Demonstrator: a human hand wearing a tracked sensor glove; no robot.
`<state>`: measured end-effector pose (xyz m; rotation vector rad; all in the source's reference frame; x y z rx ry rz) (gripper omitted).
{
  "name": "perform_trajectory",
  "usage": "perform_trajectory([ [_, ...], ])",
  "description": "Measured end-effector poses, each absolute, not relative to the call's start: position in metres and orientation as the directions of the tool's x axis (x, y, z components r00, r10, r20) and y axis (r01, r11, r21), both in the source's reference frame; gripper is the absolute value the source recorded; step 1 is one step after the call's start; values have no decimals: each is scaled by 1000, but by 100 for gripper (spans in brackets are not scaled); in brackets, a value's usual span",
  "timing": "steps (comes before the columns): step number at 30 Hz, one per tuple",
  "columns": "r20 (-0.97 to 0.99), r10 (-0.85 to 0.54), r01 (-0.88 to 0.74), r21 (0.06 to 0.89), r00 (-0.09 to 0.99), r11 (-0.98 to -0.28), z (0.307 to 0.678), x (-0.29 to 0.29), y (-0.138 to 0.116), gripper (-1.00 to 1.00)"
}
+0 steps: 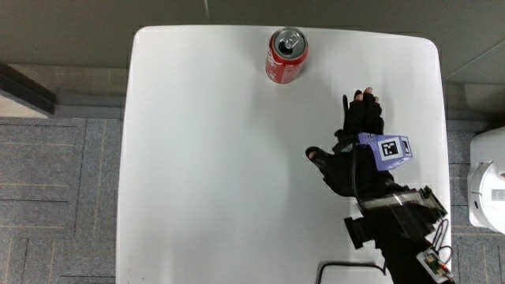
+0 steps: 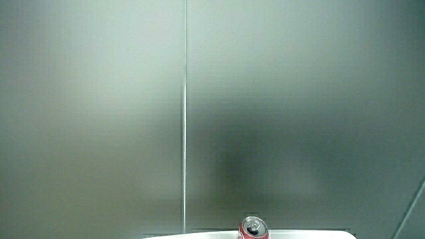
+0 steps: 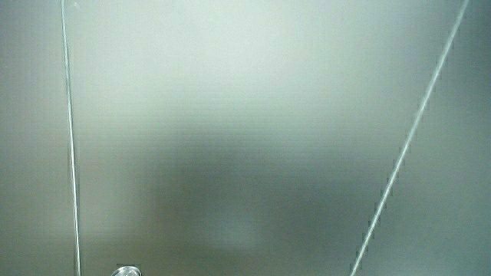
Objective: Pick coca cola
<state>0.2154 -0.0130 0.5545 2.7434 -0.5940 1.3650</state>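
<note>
Red coca cola can (image 1: 286, 55) upright, silver top, hand (image 1: 357, 154) apart, grip relaxed, holding nothing

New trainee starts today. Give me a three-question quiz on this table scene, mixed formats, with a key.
1. True or false: the hand is grasping the Coca-Cola can.
2. Multiple choice: the can stands A) tipped on its side, B) upright near the table's edge farthest from the person, C) under the hand.
3. Fill in: compared with the can, the hand is ___ to the person.

Key: 1 false, its fingers are spread and hold nothing; 2 B; 3 nearer.
</note>
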Motion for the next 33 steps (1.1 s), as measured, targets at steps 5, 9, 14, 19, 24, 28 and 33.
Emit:
perform_trajectory([
  [5, 821, 233, -146, 355, 521, -924, 563, 212, -10, 0],
  [9, 867, 189, -159, 290, 460, -944, 583, 211, -15, 0],
  [14, 841, 245, -136, 348, 482, -928, 585, 206, -20, 0],
  [19, 884, 192, -156, 281, 426, -947, 585, 205, -26, 0],
  [24, 896, 207, -160, 288, 392, -944, 591, 202, -29, 0],
  [28, 904, 198, -144, 269, 379, -952, 597, 202, -37, 0],
  [33, 951, 155, -144, 199, 267, -969, 589, 197, -47, 0],
])
